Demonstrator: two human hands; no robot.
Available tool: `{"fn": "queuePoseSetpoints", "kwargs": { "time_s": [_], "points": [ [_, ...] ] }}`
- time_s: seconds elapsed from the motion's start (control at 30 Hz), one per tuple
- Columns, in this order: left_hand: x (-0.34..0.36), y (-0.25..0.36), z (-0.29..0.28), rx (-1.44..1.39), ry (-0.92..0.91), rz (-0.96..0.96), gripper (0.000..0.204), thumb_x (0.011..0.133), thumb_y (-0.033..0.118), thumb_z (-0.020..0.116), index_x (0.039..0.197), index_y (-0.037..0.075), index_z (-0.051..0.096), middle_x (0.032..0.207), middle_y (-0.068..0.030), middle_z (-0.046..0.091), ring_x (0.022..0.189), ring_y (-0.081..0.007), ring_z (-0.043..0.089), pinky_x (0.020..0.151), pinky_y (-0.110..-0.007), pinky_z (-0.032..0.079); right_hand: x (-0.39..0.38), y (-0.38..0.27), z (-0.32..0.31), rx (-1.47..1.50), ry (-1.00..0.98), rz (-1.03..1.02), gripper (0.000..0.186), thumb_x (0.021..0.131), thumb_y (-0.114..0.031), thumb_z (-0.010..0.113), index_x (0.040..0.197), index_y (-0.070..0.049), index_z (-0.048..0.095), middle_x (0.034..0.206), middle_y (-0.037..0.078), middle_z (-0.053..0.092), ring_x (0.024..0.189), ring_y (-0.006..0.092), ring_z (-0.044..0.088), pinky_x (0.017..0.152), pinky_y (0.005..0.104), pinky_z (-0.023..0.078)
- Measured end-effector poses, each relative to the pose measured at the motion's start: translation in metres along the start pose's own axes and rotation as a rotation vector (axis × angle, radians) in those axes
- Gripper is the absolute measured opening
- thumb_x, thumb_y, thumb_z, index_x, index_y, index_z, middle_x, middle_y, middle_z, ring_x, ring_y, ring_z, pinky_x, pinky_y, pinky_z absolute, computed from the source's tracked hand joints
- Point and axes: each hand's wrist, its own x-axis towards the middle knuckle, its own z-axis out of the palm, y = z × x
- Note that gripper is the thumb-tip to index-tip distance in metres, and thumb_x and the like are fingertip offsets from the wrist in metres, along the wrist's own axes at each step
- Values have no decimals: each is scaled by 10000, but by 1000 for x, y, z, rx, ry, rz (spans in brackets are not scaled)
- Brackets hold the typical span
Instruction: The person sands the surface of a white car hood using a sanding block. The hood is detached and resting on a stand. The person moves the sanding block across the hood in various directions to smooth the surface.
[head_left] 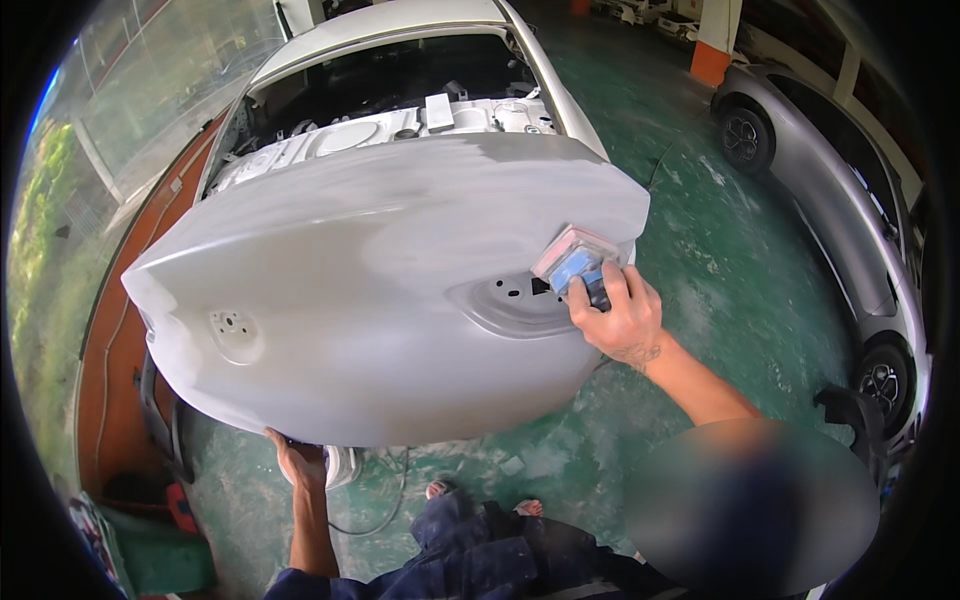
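A pale grey car trunk lid [390, 290] spans the middle, its surface patchy and dull, with a recess [515, 305] with holes at the right and a smaller one [234, 334] at the left. My right hand [622, 312] is closed around a sanding block [577, 262], blue with a dark grip and a pinkish pad edge. The block lies tilted on the lid near its right end, just above the recess. At the lid's lower left edge my left hand [297, 462] grips the rim, its fingertips partly hidden by the panel.
Behind the lid stands a white car body [400, 22] without its rear glass. A silver car [835, 190] is parked at the right on the green floor [690, 300]. A white bucket [345, 467] and a hose [385, 522] are below the lid. A green bin [165, 555] stands lower left.
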Motion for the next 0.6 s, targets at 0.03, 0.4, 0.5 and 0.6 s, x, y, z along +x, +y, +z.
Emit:
{"fn": "queuePoseSetpoints", "kwargs": {
  "time_s": [0.03,0.4,0.5,0.6],
  "points": [
    [-2,4,-3,13,-10,0,745,1088,632,466,1607,103,398,1594,-70,493,1378,-287,520,1137,-455,435,6,-6,1,3,15,-19,315,801,-127,728,1103,-197,671,998,170,607,649,211,571,471,269,516],
    [16,12,-41,125,-131,27,756,1071,646,502,1604,120,397,1525,-64,538,1272,-260,561,1021,-433,473,51,-29,-8,8,6,-69,206,839,-123,703,1021,-210,664,988,150,596,698,202,586,474,253,478],
    [-9,15,7,68,-16,44,762,1077,636,496,1615,108,385,1550,-69,525,1320,-273,543,1071,-442,455,27,-10,-10,-39,-28,-39,208,839,-127,705,1024,-213,666,997,157,602,706,207,599,487,254,499],
    [-7,12,11,31,-48,77,747,1093,613,476,1622,95,378,1579,-73,505,1374,-286,517,1128,-453,429,39,-22,-9,-43,20,-24,249,826,-146,712,1064,-212,677,1006,165,606,697,216,598,491,268,519]
  ]
}}
